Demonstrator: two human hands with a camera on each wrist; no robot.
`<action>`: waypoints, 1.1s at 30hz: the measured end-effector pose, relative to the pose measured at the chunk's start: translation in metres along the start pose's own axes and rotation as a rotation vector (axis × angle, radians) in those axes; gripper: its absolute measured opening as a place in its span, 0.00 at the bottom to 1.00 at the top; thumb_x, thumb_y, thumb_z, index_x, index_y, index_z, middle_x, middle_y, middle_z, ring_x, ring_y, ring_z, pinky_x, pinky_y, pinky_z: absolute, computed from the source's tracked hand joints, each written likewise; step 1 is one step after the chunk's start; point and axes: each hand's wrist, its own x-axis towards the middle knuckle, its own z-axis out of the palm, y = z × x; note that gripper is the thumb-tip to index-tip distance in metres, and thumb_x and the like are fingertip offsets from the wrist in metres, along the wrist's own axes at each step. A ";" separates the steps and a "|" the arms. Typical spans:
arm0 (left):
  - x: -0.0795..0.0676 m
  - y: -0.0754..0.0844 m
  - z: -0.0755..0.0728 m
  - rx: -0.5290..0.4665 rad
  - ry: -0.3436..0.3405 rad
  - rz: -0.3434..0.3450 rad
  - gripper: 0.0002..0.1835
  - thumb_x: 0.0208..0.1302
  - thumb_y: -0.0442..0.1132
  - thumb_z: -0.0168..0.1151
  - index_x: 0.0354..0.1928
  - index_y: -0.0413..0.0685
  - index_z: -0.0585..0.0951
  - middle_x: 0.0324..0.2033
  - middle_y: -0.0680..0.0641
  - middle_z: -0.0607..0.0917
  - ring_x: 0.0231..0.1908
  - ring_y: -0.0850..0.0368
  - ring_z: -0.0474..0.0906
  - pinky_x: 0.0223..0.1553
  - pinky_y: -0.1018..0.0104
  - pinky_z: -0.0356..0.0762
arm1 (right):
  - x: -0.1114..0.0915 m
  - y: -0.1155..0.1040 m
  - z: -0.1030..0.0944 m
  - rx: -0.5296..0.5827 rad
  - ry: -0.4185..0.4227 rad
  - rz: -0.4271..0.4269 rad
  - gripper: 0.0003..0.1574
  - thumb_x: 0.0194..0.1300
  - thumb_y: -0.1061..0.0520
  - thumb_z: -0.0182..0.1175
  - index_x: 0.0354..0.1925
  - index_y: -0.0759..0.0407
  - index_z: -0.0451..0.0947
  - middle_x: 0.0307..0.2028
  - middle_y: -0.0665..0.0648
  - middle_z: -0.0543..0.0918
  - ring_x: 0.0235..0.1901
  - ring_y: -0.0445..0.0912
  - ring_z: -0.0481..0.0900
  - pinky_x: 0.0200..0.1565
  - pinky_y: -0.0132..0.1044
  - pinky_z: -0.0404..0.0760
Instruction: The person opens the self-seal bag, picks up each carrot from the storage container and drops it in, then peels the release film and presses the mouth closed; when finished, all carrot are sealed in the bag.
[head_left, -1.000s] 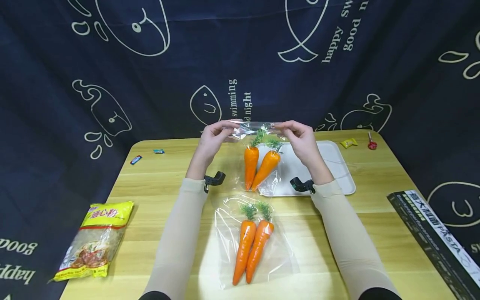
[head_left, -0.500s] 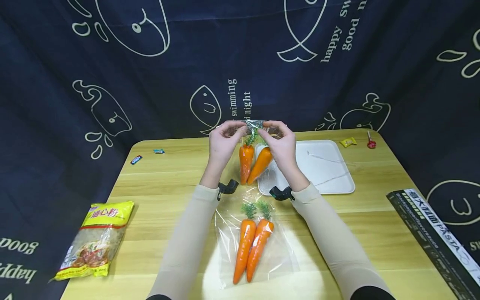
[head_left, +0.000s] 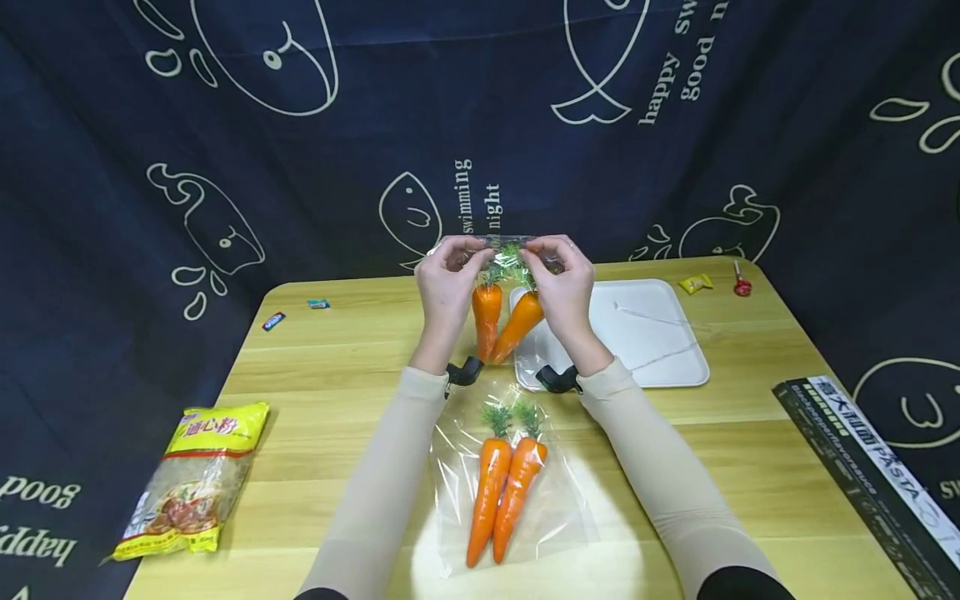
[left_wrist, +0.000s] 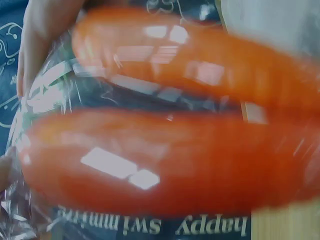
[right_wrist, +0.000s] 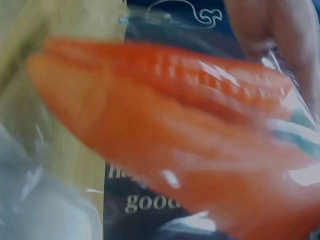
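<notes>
Both hands hold up a clear plastic bag (head_left: 507,243) by its top, above the far part of the table. My left hand (head_left: 442,279) pinches the bag's upper edge on one side, and my right hand (head_left: 564,279) pinches it on the other, with a small gap between them. Inside hang two orange carrots with green tops, a left carrot (head_left: 487,312) and a slanted right carrot (head_left: 520,323). They fill much of both wrist views, the left carrot (left_wrist: 140,160) looking glossy through the film. Nearer me, a second clear bag (head_left: 558,517) lies flat with two carrots (head_left: 491,492) in it.
A white tray (head_left: 645,333) lies behind and right of the right hand. A yellow pasta bag (head_left: 191,483) is at the left edge, a long black PASTA box (head_left: 862,483) at the right. Small candies (head_left: 273,321) and a red lollipop (head_left: 742,287) sit toward the back.
The hands have come closer together, bunching the top of the raised bag between them. The hanging carrots have shifted slightly up and left. The lower bag has stayed put.
</notes>
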 end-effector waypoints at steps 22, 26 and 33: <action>0.045 0.030 -0.063 0.113 -0.978 -0.055 0.23 0.76 0.27 0.43 0.68 0.46 0.74 0.68 0.48 0.74 0.65 0.48 0.75 0.61 0.52 0.79 | 0.028 -0.007 -0.070 0.104 -0.528 0.048 0.10 0.69 0.71 0.57 0.45 0.72 0.82 0.56 0.62 0.84 0.57 0.47 0.83 0.42 0.23 0.80; 0.050 0.039 -0.072 0.079 -1.081 -0.111 0.27 0.76 0.23 0.38 0.71 0.47 0.69 0.72 0.49 0.70 0.69 0.46 0.70 0.65 0.49 0.74 | 0.031 -0.010 -0.074 0.112 -0.576 0.051 0.12 0.71 0.72 0.54 0.46 0.71 0.82 0.58 0.63 0.82 0.60 0.51 0.80 0.49 0.25 0.81; 0.044 0.044 -0.083 0.078 -0.916 -0.033 0.23 0.73 0.21 0.44 0.63 0.44 0.78 0.68 0.46 0.75 0.65 0.51 0.74 0.62 0.49 0.78 | 0.031 -0.009 -0.073 0.069 -0.535 0.033 0.14 0.74 0.66 0.53 0.48 0.60 0.85 0.56 0.55 0.85 0.50 0.43 0.84 0.42 0.25 0.82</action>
